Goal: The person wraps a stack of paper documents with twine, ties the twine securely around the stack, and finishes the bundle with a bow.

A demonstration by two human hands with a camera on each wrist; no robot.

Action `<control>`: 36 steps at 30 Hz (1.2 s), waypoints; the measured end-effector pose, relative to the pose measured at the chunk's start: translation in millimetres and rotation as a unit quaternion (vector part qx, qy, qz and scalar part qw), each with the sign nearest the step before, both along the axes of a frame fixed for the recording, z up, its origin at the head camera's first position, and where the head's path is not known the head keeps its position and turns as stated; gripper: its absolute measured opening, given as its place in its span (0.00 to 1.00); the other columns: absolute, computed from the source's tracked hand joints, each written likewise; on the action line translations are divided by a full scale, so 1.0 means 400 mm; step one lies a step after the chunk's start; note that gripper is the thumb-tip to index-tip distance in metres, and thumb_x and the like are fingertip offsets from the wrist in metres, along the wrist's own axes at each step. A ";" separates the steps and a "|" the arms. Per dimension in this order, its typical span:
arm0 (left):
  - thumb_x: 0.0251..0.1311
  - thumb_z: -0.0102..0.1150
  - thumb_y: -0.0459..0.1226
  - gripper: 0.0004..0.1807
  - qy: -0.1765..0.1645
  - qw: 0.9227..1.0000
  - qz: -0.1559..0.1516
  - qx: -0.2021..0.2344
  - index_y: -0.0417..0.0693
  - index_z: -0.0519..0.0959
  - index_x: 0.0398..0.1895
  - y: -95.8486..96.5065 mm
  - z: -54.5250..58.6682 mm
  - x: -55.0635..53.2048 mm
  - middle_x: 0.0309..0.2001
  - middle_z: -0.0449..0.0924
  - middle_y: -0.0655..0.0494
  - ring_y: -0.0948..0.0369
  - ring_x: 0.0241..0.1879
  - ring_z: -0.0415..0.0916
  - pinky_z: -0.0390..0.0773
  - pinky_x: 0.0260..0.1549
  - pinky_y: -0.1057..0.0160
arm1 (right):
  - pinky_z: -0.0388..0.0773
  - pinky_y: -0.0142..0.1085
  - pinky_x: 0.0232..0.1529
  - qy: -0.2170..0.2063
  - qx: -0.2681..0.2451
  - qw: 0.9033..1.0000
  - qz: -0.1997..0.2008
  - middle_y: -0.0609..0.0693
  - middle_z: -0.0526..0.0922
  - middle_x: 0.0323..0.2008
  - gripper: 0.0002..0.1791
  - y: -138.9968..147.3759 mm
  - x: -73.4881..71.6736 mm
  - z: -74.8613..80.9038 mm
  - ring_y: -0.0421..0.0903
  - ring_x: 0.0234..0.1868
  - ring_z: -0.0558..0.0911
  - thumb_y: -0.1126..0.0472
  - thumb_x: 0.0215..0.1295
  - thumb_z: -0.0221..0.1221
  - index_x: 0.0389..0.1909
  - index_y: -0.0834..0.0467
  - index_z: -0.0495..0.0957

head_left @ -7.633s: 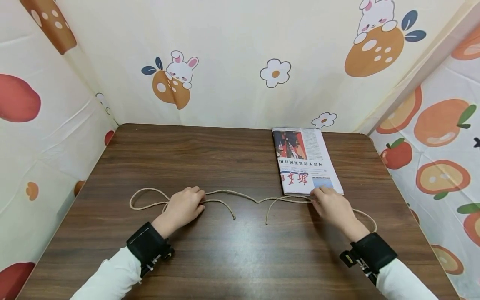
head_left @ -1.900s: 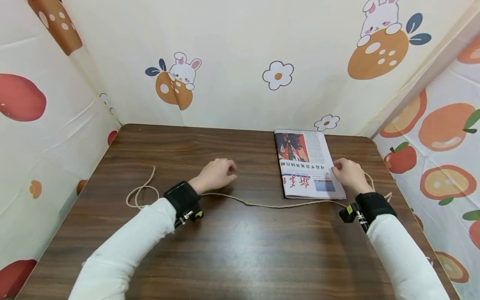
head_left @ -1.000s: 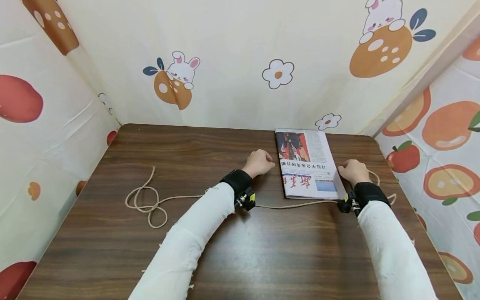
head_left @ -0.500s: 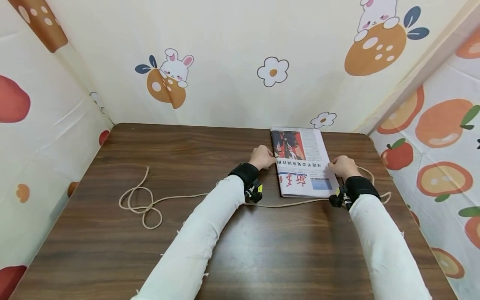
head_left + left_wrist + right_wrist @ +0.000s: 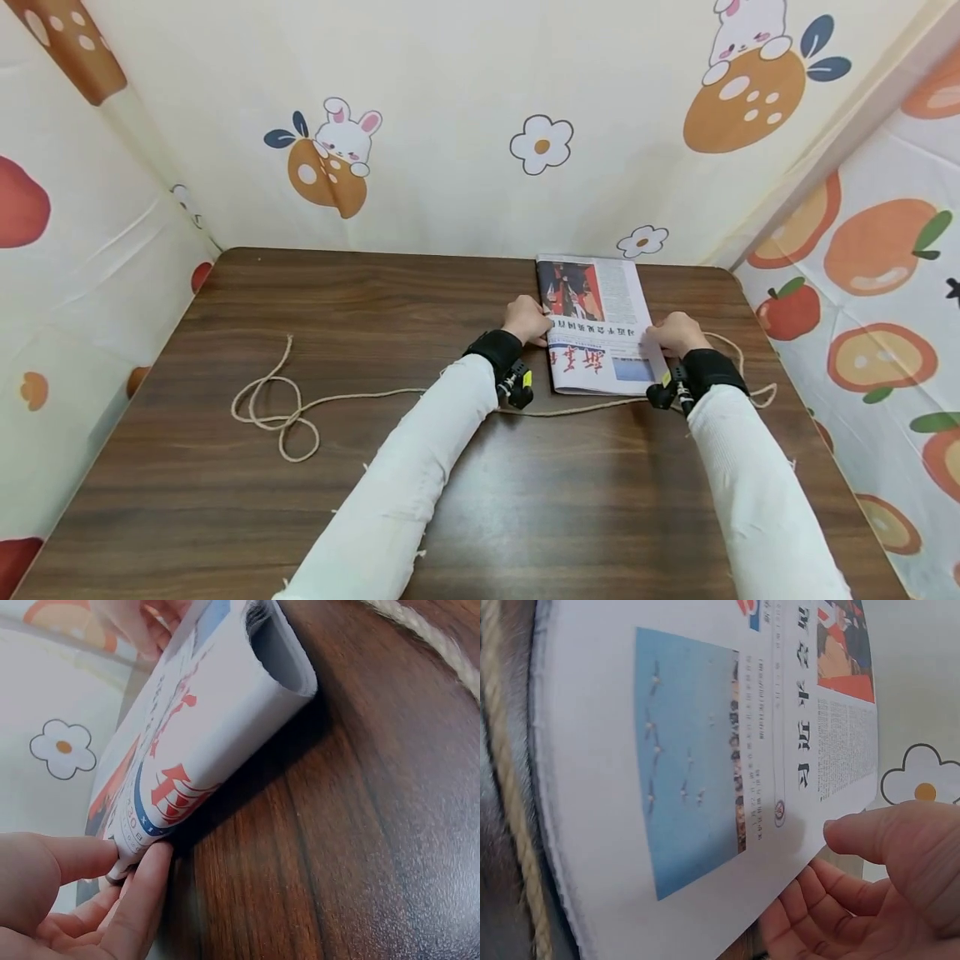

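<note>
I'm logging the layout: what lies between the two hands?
The folded newspaper lies between the left hand and the right hand, as the head view shows.

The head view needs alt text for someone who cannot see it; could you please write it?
A person's left hand and right hand hold a folded newspaper by opposite edges on a table. A partly looped rope runs past the newspaper's near edge.

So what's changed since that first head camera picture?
The left hand has released the rope, moved right and forward, and now pinches the left edge of the newspaper. The right hand has released it too, moved slightly forward, and pinches the right edge. The rope's loose ends have left the middle; one lies at left. The newspaper stays about where it was.
</note>
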State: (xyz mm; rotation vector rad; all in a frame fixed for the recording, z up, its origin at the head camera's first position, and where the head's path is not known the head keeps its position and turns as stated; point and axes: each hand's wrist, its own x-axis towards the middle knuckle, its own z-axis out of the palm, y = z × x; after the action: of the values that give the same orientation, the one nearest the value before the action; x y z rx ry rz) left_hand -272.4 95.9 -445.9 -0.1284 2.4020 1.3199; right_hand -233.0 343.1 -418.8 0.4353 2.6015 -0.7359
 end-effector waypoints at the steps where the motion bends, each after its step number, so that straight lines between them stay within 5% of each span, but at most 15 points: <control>1: 0.54 0.58 0.31 0.10 -0.002 1.000 0.002 -0.002 0.39 0.77 0.40 0.000 0.002 0.002 0.30 0.78 0.47 0.61 0.15 0.78 0.78 0.19 0.67 | 0.76 0.33 0.28 -0.002 -0.012 1.000 -0.009 0.68 0.75 0.44 0.24 0.003 -0.002 -0.004 0.49 0.34 0.78 0.59 0.62 0.47 0.49 0.76 0.71; 7: 0.53 0.57 0.31 0.05 0.001 1.000 0.007 -0.010 0.39 0.76 0.33 -0.004 0.017 0.010 0.23 0.74 0.50 0.58 0.20 0.81 0.79 0.22 0.65 | 0.75 0.31 0.24 -0.007 -0.079 0.995 -0.060 0.60 0.76 0.31 0.23 0.012 -0.012 -0.019 0.41 0.22 0.76 0.65 0.55 0.48 0.48 0.78 0.70; 14: 0.52 0.59 0.31 0.09 -0.015 0.999 0.020 0.022 0.39 0.75 0.38 -0.007 0.022 0.013 0.33 0.77 0.45 0.56 0.22 0.82 0.80 0.23 0.64 | 0.71 0.31 0.22 -0.015 -0.112 0.992 -0.064 0.50 0.74 0.21 0.19 0.016 -0.012 -0.013 0.39 0.19 0.72 0.67 0.56 0.47 0.45 0.76 0.70; 21: 0.53 0.58 0.31 0.15 -0.013 0.999 0.030 0.032 0.40 0.76 0.46 -0.005 0.023 0.007 0.46 0.76 0.43 0.61 0.17 0.78 0.80 0.25 0.65 | 0.73 0.31 0.27 -0.027 -0.129 0.990 -0.054 0.48 0.75 0.23 0.20 0.009 -0.006 0.002 0.38 0.22 0.73 0.66 0.60 0.46 0.49 0.77 0.68; 32: 0.53 0.59 0.29 0.17 -0.026 0.992 0.048 0.114 0.37 0.75 0.47 -0.023 0.029 -0.012 0.41 0.74 0.45 0.62 0.18 0.75 0.79 0.22 0.67 | 0.73 0.33 0.32 -0.034 -0.188 0.981 -0.023 0.46 0.77 0.27 0.20 0.020 -0.008 0.013 0.39 0.27 0.74 0.66 0.64 0.43 0.54 0.75 0.65; 36: 0.53 0.60 0.28 0.17 -0.021 0.988 0.050 0.146 0.37 0.74 0.48 -0.044 0.048 -0.006 0.40 0.75 0.45 0.60 0.23 0.77 0.79 0.23 0.67 | 0.73 0.33 0.36 -0.026 -0.202 0.979 -0.026 0.50 0.76 0.36 0.24 0.017 -0.006 0.013 0.40 0.33 0.75 0.64 0.66 0.43 0.59 0.74 0.60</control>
State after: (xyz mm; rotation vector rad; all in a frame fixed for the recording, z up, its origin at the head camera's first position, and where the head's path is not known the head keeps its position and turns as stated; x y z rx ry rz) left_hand -274.9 78.3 -426.9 -0.1952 2.1638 1.6799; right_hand -235.2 349.9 -413.7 0.3892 2.3175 -1.2198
